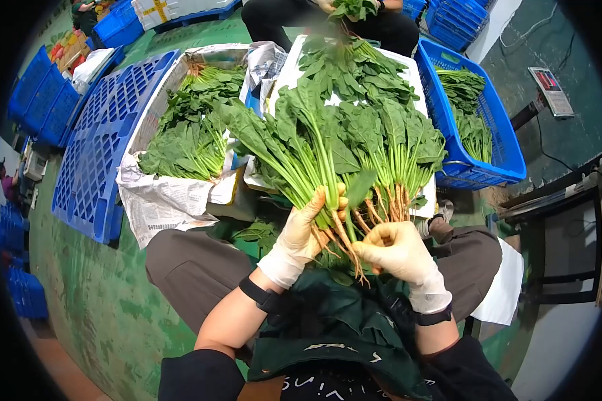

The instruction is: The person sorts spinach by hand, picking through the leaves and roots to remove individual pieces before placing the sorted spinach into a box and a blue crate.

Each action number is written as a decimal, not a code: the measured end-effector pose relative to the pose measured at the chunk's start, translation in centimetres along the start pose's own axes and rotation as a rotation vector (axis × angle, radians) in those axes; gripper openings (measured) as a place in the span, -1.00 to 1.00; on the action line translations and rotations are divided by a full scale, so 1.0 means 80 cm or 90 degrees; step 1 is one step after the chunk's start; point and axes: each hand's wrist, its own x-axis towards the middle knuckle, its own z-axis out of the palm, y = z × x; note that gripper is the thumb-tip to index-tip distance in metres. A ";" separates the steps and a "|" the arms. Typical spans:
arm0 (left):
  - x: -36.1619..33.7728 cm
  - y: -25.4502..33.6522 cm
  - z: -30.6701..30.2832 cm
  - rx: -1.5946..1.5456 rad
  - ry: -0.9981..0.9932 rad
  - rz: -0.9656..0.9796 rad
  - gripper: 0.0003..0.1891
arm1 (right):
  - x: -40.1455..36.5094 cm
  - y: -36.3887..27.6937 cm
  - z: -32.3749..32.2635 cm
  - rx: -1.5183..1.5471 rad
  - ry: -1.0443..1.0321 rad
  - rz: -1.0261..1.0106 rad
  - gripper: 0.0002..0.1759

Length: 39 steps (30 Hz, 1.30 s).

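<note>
My left hand (pixel 301 230), in a white glove, is wrapped round the lower stems of a bunch of spinach (pixel 284 157). Its leaves point up and away from me, and its pinkish roots hang below my fist. Close beside those roots, my gloved right hand (pixel 398 250) is closed in a pinch. A single spinach leaf (pixel 361 187), blurred, has its stem running down to the right fingertips. Just beyond my hands, more spinach (pixel 388 140) with roots toward me lies on a white foam box (pixel 425 100).
Left stands a newspaper-lined box (pixel 160 200) of spinach, beside a blue pallet (pixel 107 134). A blue crate (pixel 475 177) of spinach is at right, near a scale display (pixel 552 92). Another person's hands (pixel 331 5) hold greens opposite me. Loose leaves (pixel 257 232) lie below.
</note>
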 end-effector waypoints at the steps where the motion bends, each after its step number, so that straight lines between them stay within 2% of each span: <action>1: 0.001 0.000 -0.004 -0.007 -0.014 -0.003 -0.59 | -0.003 -0.003 -0.004 -0.126 -0.007 0.025 -0.67; 2: 0.001 -0.003 -0.006 -0.029 0.006 0.001 -0.58 | -0.003 -0.003 -0.003 -0.184 0.059 -0.047 -0.60; 3: 0.002 -0.006 -0.011 -0.028 0.005 -0.006 -0.58 | 0.001 -0.002 0.000 -0.151 0.123 -0.100 -0.63; 5: 0.003 -0.011 -0.017 -0.095 -0.105 -0.058 -0.56 | 0.022 0.003 0.021 0.059 0.254 -0.262 -0.64; 6: 0.002 -0.019 -0.005 0.001 0.054 -0.052 -0.55 | 0.031 0.007 0.021 -0.070 0.264 -0.306 -0.60; 7: -0.001 -0.022 0.008 0.031 0.021 -0.030 -0.55 | 0.034 0.000 0.022 -0.155 0.242 -0.304 -0.57; 9: 0.001 -0.025 0.005 -0.025 -0.018 -0.029 -0.56 | 0.050 0.013 0.033 -0.122 0.192 -0.307 -0.57; 11: 0.001 -0.027 -0.005 -0.057 -0.007 -0.032 -0.57 | 0.050 0.017 0.036 -0.165 0.204 -0.308 -0.58; 13: 0.000 -0.028 0.003 0.058 0.054 0.008 -0.61 | 0.046 0.018 0.039 -0.168 0.207 -0.269 -0.64; 15: -0.001 -0.026 0.005 0.062 0.068 0.001 -0.65 | 0.044 0.022 0.041 -0.116 0.199 -0.224 -0.68; 18: -0.002 -0.019 0.013 0.002 0.077 -0.011 -0.67 | 0.043 0.023 0.030 0.082 0.105 -0.196 -0.78; 19: 0.001 -0.015 0.007 -0.004 0.097 0.001 -0.72 | 0.046 0.019 0.009 0.072 0.108 -0.208 -0.70; 20: 0.003 -0.011 0.004 -0.038 0.059 0.004 -0.74 | 0.060 0.026 -0.015 -0.024 0.237 -0.302 -0.74; 21: 0.004 -0.007 0.001 -0.073 0.020 0.010 -0.76 | 0.062 0.014 -0.040 0.025 0.291 -0.245 -0.78; 22: 0.005 -0.002 -0.003 -0.085 0.002 0.006 -0.78 | 0.070 0.011 -0.066 -0.067 0.394 -0.265 -0.82; 23: 0.004 0.001 -0.002 -0.089 0.001 0.010 -0.79 | 0.083 0.018 -0.088 -0.147 0.460 -0.285 -0.72; 25: 0.006 -0.001 -0.008 -0.112 -0.006 -0.014 -0.80 | 0.095 0.023 -0.112 -0.434 0.409 -0.136 -0.57; 26: 0.007 -0.004 -0.008 -0.083 0.017 -0.019 -0.79 | 0.106 0.030 -0.112 -0.507 0.351 -0.078 -0.43; 27: 0.006 -0.008 -0.008 -0.055 0.041 -0.024 -0.79 | 0.117 0.044 -0.102 -0.539 0.363 -0.069 -0.42; 29: 0.004 -0.014 0.001 -0.022 0.044 -0.058 -0.75 | 0.124 0.052 -0.083 -0.579 0.420 -0.141 -0.43; 32: 0.000 -0.016 0.024 0.056 0.068 -0.050 -0.75 | 0.138 0.057 -0.085 -0.550 0.431 -0.152 -0.42; 34: 0.002 -0.016 0.003 0.032 0.049 -0.074 -0.75 | 0.144 0.063 -0.094 -0.523 0.450 -0.165 -0.42; 37: 0.007 -0.015 0.002 0.013 0.031 -0.069 -0.72 | 0.148 0.062 -0.108 -0.507 0.415 -0.079 -0.49; 39: 0.009 -0.017 -0.001 -0.019 0.020 -0.069 -0.71 | 0.150 0.059 -0.114 -0.497 0.437 -0.088 -0.51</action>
